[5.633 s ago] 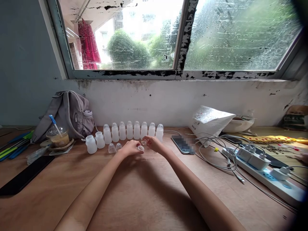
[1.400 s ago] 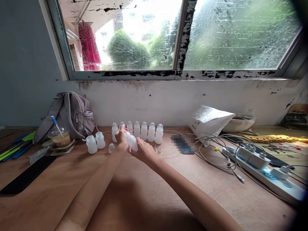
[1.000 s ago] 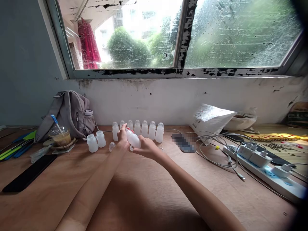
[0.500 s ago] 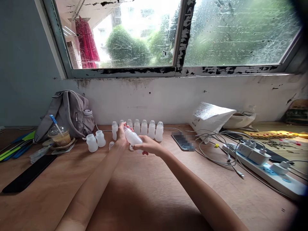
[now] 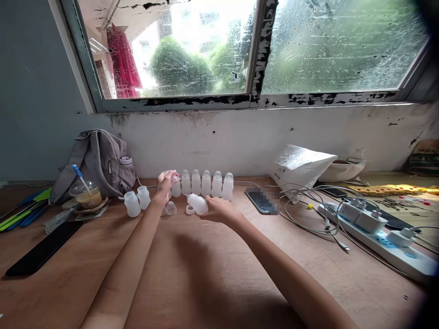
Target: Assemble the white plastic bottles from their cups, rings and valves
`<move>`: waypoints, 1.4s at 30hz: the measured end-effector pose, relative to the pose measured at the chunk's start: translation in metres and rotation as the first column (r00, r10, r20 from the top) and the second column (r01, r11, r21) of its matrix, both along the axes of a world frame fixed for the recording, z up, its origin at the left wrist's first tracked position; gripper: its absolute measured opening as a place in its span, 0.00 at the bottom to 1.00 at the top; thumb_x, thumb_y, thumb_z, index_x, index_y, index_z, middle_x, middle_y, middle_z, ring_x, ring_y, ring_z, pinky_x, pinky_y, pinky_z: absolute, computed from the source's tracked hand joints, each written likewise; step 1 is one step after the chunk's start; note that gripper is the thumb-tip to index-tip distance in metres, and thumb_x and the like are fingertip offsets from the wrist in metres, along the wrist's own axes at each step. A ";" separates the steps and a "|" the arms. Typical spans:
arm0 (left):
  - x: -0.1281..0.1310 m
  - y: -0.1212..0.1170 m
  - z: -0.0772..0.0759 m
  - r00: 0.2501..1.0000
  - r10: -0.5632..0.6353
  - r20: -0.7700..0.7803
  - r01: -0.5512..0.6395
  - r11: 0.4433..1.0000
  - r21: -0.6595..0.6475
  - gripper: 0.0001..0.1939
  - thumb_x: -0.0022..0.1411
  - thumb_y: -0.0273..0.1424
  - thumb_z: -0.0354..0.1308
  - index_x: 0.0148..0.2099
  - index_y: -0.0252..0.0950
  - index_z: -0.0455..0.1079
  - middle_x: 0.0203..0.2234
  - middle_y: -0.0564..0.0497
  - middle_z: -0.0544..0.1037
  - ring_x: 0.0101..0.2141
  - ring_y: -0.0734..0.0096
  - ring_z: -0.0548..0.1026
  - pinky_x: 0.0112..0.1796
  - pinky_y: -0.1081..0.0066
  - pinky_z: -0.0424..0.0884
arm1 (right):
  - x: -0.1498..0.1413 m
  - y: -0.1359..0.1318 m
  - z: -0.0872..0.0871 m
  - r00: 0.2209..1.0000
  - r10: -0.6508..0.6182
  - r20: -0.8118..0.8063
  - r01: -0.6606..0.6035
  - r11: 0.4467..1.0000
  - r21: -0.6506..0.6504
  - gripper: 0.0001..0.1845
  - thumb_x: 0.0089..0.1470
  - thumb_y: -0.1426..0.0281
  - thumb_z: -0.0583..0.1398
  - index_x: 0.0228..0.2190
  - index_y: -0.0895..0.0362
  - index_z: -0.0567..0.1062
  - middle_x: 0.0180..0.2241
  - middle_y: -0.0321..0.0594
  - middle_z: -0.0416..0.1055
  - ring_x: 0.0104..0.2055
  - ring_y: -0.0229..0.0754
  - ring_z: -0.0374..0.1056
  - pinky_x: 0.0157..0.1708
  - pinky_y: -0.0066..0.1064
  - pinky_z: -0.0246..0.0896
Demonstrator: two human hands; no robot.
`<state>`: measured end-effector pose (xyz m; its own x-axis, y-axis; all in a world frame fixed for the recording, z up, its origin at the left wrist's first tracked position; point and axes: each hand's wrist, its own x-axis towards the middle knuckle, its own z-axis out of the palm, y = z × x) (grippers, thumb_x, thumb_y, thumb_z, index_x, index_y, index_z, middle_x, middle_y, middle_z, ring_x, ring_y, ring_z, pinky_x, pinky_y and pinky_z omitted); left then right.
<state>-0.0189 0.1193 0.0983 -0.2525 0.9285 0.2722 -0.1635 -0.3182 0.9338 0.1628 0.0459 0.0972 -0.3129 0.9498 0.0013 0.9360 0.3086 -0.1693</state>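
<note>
Our right hand (image 5: 216,209) grasps a tilted, frosted-white plastic bottle (image 5: 198,204), one end partly covered; our left hand (image 5: 163,183) holds a clear plastic cap (image 5: 175,178), its outline hard to make out; between them stands another clear, domed cap (image 5: 171,208)

This looks like a home. Beyond a grey metal-framed window (image 5: 257,68) hangs a long red cloth garment (image 5: 123,61).

Bottles (image 5: 206,183), phone (image 5: 255,200) on brown tabletop (image 5: 164,274)
</note>
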 end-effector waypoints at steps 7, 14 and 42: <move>-0.010 0.007 -0.018 0.938 0.005 -0.348 0.003 1.000 0.023 0.11 0.48 0.36 0.60 0.19 0.35 0.69 0.14 0.55 0.66 0.19 0.76 0.63 0.24 0.77 0.59 | 0.020 0.014 0.003 0.995 -0.092 -0.034 0.092 0.996 -0.007 0.18 0.43 0.58 0.57 0.33 0.57 0.65 0.35 0.45 0.70 0.35 0.48 0.67 0.23 0.29 0.51; 0.007 -0.006 -0.048 0.823 0.142 -0.550 -0.071 0.986 0.149 0.08 0.50 0.31 0.58 0.21 0.39 0.67 0.22 0.51 0.68 0.33 0.63 0.66 0.39 0.69 0.59 | 0.018 0.019 -0.009 0.993 -0.112 -0.044 0.110 0.993 -0.039 0.19 0.42 0.58 0.58 0.34 0.57 0.67 0.35 0.45 0.70 0.36 0.48 0.67 0.25 0.30 0.54; -0.028 -0.071 -0.108 0.608 -0.051 -0.792 0.178 0.981 0.073 0.15 0.47 0.31 0.57 0.41 0.41 0.63 0.36 0.49 0.70 0.35 0.64 0.71 0.37 0.66 0.68 | 0.027 0.034 -0.016 0.986 -0.136 -0.094 0.129 0.989 -0.075 0.18 0.41 0.57 0.58 0.32 0.57 0.67 0.34 0.43 0.70 0.33 0.45 0.66 0.22 0.28 0.52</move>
